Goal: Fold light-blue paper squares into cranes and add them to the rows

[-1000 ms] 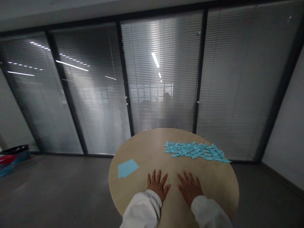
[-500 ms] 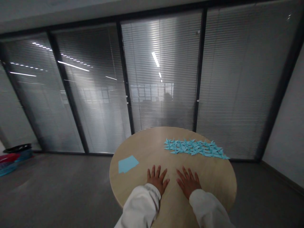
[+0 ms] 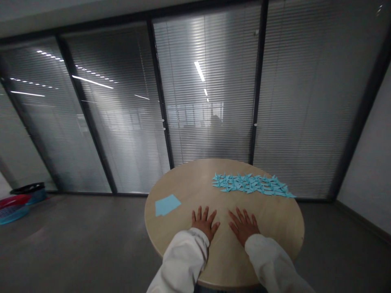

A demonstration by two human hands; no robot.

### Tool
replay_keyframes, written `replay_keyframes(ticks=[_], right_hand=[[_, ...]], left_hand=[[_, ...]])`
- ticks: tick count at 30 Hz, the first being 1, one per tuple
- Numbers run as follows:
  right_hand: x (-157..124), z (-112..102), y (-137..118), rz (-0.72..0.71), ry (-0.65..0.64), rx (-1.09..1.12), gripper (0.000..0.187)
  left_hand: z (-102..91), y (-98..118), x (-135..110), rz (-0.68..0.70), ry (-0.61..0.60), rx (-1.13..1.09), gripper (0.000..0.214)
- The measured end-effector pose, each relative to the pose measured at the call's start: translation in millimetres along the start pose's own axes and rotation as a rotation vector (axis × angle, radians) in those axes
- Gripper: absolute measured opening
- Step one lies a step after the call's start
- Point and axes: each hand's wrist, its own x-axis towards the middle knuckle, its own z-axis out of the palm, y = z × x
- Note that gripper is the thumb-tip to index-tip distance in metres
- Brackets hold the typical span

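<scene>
My left hand (image 3: pixel 205 223) lies flat on the round wooden table (image 3: pixel 226 260), fingers spread and nothing in it. Light blue paper sheets (image 3: pixel 167 204) rest to its left, overlapping at slightly different angles. Also flat on the tabletop is my right hand (image 3: pixel 244 226), with its fingers apart and holding nothing. Beyond it, toward the far right edge, several folded light blue paper cranes (image 3: pixel 252 184) are packed together in a long band. Neither hand touches any paper.
Glass partitions with blinds (image 3: pixel 207 134) stand behind the table. On the floor at the far left are a red and blue basket (image 3: pixel 14 209) and a dark-rimmed blue bin (image 3: pixel 33 193). A pale wall (image 3: pixel 369 162) rises at the right.
The camera view has shifted slightly, so the table and hands appear a little higher and the table's near edge shows. Both hands stay flat on the table; the papers have not moved.
</scene>
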Motion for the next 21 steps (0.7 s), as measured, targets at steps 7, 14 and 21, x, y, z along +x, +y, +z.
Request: replay_keyframes(ticks=[7,14,21], right_hand=[[-1.7,-1.6,-0.4,-0.003,0.018,-0.003,0.046],[-0.4,0.4,-0.1,0.002,0.018,-0.001,0.047],[-0.4,-0.2,-0.1,0.006,0.015,0.003,0.046]], left_hand=[[3.9,-1.1,1.1,0.003,0.020,-0.010,0.054],[4.9,-3.4,2.3,0.020,0.021,-0.035,0.056],[2.5,-1.2,0.3,0.000,0.013,-0.027,0.055]])
